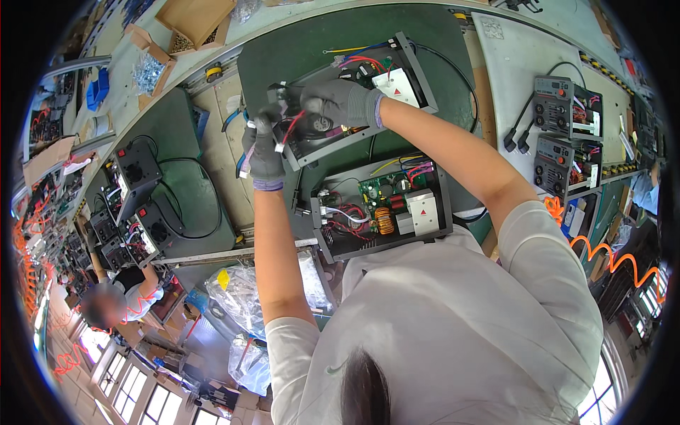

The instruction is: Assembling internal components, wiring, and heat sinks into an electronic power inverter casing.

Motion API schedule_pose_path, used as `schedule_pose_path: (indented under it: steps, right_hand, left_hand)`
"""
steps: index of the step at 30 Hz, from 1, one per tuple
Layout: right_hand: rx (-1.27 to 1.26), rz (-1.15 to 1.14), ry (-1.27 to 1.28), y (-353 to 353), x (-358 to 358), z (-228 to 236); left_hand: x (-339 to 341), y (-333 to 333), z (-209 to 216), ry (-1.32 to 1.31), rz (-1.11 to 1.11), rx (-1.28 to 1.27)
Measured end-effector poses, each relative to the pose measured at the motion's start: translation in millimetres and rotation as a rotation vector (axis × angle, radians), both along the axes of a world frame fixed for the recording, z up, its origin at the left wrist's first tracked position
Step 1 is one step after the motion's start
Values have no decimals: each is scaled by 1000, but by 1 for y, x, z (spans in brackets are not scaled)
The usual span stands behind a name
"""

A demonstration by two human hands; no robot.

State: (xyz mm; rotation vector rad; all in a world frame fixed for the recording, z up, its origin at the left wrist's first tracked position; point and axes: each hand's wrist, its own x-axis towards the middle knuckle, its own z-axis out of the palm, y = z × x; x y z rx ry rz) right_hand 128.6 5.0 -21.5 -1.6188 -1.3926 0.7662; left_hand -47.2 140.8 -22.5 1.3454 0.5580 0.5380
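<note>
My left hand [265, 152], in a grey glove, is at the left end of the far open metal housing [421, 71]. Its fingers are pinched together, and what they hold is too blurred to name. My right hand [340, 103], gloved too, reaches over the same housing. Its fingertips are closed on a red wire [293, 125], from which a white connector hangs between the hands. Inside the housing are coloured wires and a white plate [395, 86]. Nearer me lies a second open housing [443, 205] with a green circuit board [382, 185] and a copper coil [384, 220].
The housings rest on a green mat [283, 58]. Two finished-looking units [552, 106] with black cables stand at the right. At the left, more units [138, 170] lie near a co-worker [142, 290]. Open cardboard boxes [191, 18] hold small parts. An orange coiled hose [616, 262] hangs at right.
</note>
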Motion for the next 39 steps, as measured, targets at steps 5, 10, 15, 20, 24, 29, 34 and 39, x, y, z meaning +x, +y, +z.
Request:
schedule_pose_path:
  steps: [5,10,15,20,24,29,34,39]
  right_hand:
    - [-28,-258,8,0,-6,0]
    - [26,-337,-12,0,-12,32]
    - [124,-161,-834,7,-28,57]
    - [-205,-150,-596,13,-30,49]
    - [-248,-122,-672,27,-29,32]
    - [-353,-128,-660,30,-25,16]
    - [-466,5,-586,40,-16,10]
    - [-370,14,-603,41,-13,9]
  left_hand:
    - [-9,-5,1,-87,-37,38]
    - [-5,-17,3,83,80,230]
    - [0,-3,5,267,-1,813]
    - [-2,-8,-3,200,-37,565]
    - [-1,-17,-11,-39,213,65]
    - [-1,-16,-12,-23,259,-141]
    - [1,-19,-12,-41,302,-213]
    - [2,-20,-10,-72,261,-165]
